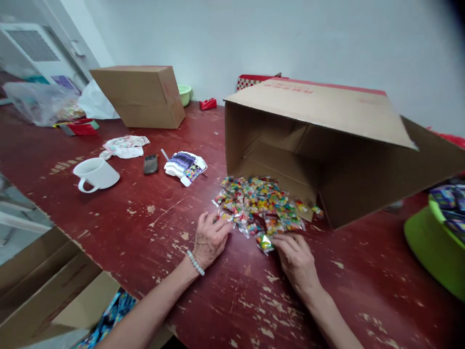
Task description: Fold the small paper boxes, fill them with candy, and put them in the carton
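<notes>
A heap of small clear packets filled with colourful pieces (261, 203) lies on the worn red table (152, 228), spilling from a big cardboard box (327, 140) tipped on its side. My left hand (210, 238), with a white bead bracelet at the wrist, rests palm down at the heap's near left edge, fingers touching a packet. My right hand (295, 257) lies at the heap's near right edge, fingertips on one loose packet (264, 242). Whether either hand grips a packet is hidden by the fingers.
A white cup (95, 174) lies on its side at left, near a phone (150, 164), a stack of printed cards (185, 167) and a cloth (125, 146). A second cardboard box (143, 94) stands behind. A green basin (434, 242) sits right; an open carton (43, 291) is at bottom left.
</notes>
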`<state>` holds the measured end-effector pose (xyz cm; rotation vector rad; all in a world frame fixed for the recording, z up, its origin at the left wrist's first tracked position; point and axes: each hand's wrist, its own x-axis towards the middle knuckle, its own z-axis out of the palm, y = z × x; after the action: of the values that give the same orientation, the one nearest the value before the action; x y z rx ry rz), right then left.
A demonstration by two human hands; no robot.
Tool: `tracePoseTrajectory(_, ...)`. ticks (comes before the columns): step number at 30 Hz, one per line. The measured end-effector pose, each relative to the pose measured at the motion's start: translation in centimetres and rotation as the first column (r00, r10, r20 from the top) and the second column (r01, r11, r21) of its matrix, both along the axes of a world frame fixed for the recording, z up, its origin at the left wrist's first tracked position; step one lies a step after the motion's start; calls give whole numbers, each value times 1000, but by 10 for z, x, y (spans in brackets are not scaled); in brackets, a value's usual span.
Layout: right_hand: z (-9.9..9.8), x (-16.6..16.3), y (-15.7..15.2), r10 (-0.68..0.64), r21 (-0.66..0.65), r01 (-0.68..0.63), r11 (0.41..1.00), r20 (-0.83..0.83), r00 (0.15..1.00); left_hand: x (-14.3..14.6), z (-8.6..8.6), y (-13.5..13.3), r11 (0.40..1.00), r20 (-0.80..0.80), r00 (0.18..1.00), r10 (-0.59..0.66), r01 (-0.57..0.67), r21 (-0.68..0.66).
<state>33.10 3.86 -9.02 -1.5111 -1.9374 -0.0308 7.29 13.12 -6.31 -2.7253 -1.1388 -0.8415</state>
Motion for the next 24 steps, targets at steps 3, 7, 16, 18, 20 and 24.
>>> tracePoseTrajectory(3,-4,0,-28,-16,25,20,999,-151,988,-1,4,-7,1000,20,1000,10,-10,9)
tracePoseTrajectory(7,-8,-3,-49,-218,-85,201,976,-418,882,19,15,6,999,-57,998,12,-15,-50)
tracePoseTrajectory(16,-4,8,-46,-534,-455,318,832,-813,233,38,9,36,999,-118,992,-41,42,7)
tracePoseTrajectory(18,-2,9,-45,-519,-463,273,843,-834,187,34,9,34,1000,-96,995,-8,10,29)
tracePoseTrajectory(20,0,9,-44,-504,-458,248,854,-846,172,31,12,30,998,-62,998,31,-28,48)
tracePoseTrajectory(24,2,8,-45,-490,-451,232,862,-859,151,26,21,15,996,-50,998,38,-34,81)
